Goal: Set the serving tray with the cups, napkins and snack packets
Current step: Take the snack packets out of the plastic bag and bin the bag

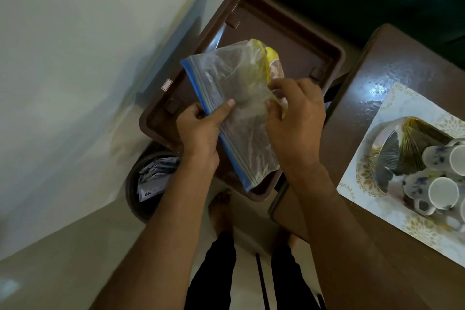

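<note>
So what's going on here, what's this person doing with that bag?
A person holds a clear zip bag over a brown tray. The left hand grips its blue zip edge; the right hand pinches the plastic near a yellow packet inside. The cups lie on a white tray at right.

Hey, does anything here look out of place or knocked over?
Yes. The cups on the white tray lie on their sides, mouths facing out, not upright. The brown tray also hangs off its stand over the bin.
</note>
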### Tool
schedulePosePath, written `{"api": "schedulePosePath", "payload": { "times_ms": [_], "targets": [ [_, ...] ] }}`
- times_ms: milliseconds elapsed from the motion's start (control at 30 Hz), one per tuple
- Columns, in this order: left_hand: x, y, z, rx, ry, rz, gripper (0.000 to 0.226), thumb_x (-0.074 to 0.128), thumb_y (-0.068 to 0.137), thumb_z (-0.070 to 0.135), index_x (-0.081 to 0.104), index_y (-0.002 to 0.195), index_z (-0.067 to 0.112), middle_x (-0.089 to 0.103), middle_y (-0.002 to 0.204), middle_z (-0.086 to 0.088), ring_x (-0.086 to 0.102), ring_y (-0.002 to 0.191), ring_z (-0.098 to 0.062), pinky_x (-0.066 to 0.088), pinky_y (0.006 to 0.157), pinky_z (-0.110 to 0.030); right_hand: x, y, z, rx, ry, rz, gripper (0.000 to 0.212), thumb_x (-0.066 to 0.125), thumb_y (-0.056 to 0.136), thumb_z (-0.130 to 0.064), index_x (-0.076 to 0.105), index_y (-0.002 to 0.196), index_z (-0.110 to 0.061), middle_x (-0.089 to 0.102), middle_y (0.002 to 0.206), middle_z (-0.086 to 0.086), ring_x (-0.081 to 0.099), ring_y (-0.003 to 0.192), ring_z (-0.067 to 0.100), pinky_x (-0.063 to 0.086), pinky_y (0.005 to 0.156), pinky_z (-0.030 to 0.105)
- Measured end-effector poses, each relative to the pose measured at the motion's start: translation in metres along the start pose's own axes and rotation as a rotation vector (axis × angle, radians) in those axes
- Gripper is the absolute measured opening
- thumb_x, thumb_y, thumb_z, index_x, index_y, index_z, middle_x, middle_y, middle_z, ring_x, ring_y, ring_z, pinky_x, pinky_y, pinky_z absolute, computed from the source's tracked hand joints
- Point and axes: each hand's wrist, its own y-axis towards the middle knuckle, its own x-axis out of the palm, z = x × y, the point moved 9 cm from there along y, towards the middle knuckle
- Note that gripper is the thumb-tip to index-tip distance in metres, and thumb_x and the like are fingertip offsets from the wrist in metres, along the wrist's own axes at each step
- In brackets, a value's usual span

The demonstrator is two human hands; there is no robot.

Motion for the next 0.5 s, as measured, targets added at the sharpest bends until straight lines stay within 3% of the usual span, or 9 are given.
{"api": "schedulePosePath", "payload": {
  "times_ms": [133, 200, 300, 333, 400, 500],
  "targets": [
    [0.014, -0.008, 0.005, -0.015, 0.0, -0.089, 0.03, 0.087, 0.082, 0.023, 0.074, 0.107, 0.013, 0.082, 0.103, -0.01, 0.081, 0.092, -0.025, 0.067, 0.083, -0.046, -0.021, -0.016, -0.037, -0.254, -0.036, 0.196, 0.014, 0.075, 0.091, -0.014, 0.076, 0.1, -0.003, 0.07, 0.101, 0.015, 0.064, 0.097, 0.031, 0.052, 0.081, 0.042],
    [0.025, -0.012, 0.008, -0.024, -0.021, -0.192, 0.043, 0.075, 0.089, 0.044, 0.071, 0.117, 0.011, 0.08, 0.111, -0.013, 0.08, 0.099, -0.029, 0.066, 0.086, -0.047, -0.01, -0.022, -0.051, -0.314, 0.102, 0.048, 0.021, 0.074, 0.094, -0.022, 0.073, 0.104, -0.003, 0.071, 0.098, 0.011, 0.065, 0.088, 0.022, 0.054, 0.077, 0.035],
    [0.037, -0.013, 0.011, -0.071, -0.133, -0.314, 0.059, 0.041, 0.102, 0.064, 0.072, 0.119, 0.017, 0.079, 0.117, -0.012, 0.078, 0.108, -0.027, 0.064, 0.092, -0.042, 0.01, -0.023, -0.043, -0.164, 0.218, -0.133, 0.037, 0.079, 0.09, -0.034, 0.073, 0.112, -0.005, 0.071, 0.1, 0.006, 0.065, 0.088, 0.014, 0.054, 0.078, 0.025],
    [0.037, -0.011, 0.012, -0.062, -0.133, -0.329, 0.057, 0.04, 0.103, 0.062, 0.074, 0.114, 0.019, 0.079, 0.115, -0.011, 0.077, 0.107, -0.025, 0.064, 0.092, -0.04, 0.011, -0.021, -0.037, -0.112, 0.246, -0.126, 0.035, 0.082, 0.089, -0.031, 0.074, 0.111, -0.006, 0.072, 0.099, 0.006, 0.066, 0.087, 0.014, 0.056, 0.078, 0.026],
    [0.038, -0.011, 0.015, -0.015, -0.108, -0.37, 0.038, 0.056, 0.1, 0.047, 0.078, 0.104, 0.017, 0.079, 0.108, -0.01, 0.076, 0.1, -0.023, 0.063, 0.088, -0.037, 0.011, -0.016, -0.026, -0.039, 0.283, -0.104, 0.028, 0.083, 0.087, -0.024, 0.078, 0.109, -0.008, 0.075, 0.096, 0.005, 0.07, 0.083, 0.015, 0.06, 0.076, 0.034],
    [0.035, -0.011, 0.015, 0.032, -0.137, -0.37, 0.024, 0.073, 0.083, 0.035, 0.078, 0.093, 0.013, 0.079, 0.094, -0.007, 0.075, 0.09, -0.019, 0.064, 0.083, -0.034, 0.013, -0.012, -0.013, 0.069, 0.366, -0.108, 0.017, 0.08, 0.09, -0.02, 0.082, 0.105, -0.014, 0.079, 0.089, 0.0, 0.073, 0.08, 0.011, 0.063, 0.072, 0.04]
  ]
}}
